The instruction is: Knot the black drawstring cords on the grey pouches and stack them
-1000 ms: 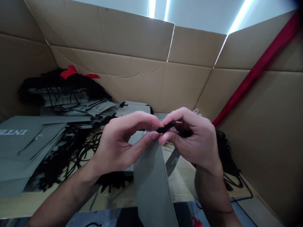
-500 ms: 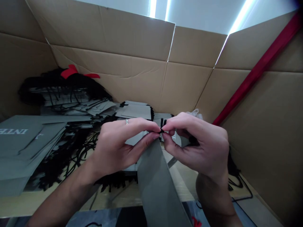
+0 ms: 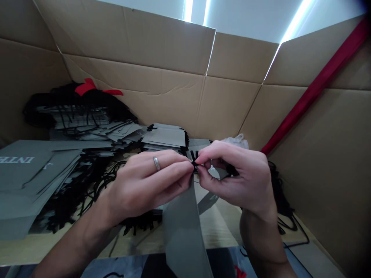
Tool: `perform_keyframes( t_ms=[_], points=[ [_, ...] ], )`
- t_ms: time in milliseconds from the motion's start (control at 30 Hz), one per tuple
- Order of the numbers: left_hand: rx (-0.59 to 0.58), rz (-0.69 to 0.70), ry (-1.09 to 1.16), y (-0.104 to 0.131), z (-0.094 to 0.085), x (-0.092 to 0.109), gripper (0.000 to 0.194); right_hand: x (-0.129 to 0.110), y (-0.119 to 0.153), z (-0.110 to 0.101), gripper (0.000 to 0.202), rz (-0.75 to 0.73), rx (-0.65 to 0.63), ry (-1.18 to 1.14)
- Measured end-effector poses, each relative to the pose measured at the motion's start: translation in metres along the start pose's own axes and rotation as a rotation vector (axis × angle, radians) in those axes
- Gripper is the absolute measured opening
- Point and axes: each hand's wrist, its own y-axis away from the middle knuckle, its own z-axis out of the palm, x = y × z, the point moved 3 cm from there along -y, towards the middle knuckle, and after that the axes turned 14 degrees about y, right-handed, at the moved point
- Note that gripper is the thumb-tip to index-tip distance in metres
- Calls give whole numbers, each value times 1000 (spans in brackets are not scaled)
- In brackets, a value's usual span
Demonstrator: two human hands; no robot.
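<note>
A cardboard wall [image 3: 162, 73] is standing behind the work, and a wooden table [image 3: 145, 245] is stretching out in front of it. At the far left, a large grey stack [image 3: 26, 185] is lying on the table. Both forearms are converging on the middle, the left forearm [image 3: 84, 233] slanting up and rightward, the right forearm [image 3: 257, 235] standing more steeply. Between them, a grey panel [image 3: 184, 227] is hanging down, its top end sitting at the left fingertips. The left hand [image 3: 145, 181] is turning its back upward, wrist nearly in line with the forearm, fingers pressing together and pointing right, thumb tucking beneath. The right hand [image 3: 246, 177] is facing it, knuckles arching, index finger and thumb pointing left, the other fingers curling partly out of sight. Where the fingertips are meeting, both hands are pinching a black cord [image 3: 194, 156], its two short ends sticking up. A silver ring [image 3: 156, 163] is circling one left finger.
</note>
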Motion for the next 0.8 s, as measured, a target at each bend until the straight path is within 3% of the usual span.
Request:
perform_keyframes(
  t_ms=[333,400,500,600,700,800],
  points=[
    [138,-220,526,-7,2,-24,22,5,-3,4,26,46,72,-246],
    [129,-142,422,-7,1,-22,21,6,-2,4,27,57,84,-198],
    [75,28,89,-4,0,-9,19,6,-1,4,28,47,82,-108],
    [51,105,-102,-2,-1,2,16,3,-1,4,25,11,85,-65],
    [72,102,-41,-4,-2,3,18,1,-2,5,26,-13,105,-110],
    [143,1,154,-6,-2,-4,22,2,-3,5,27,-26,115,-199]
  ],
)
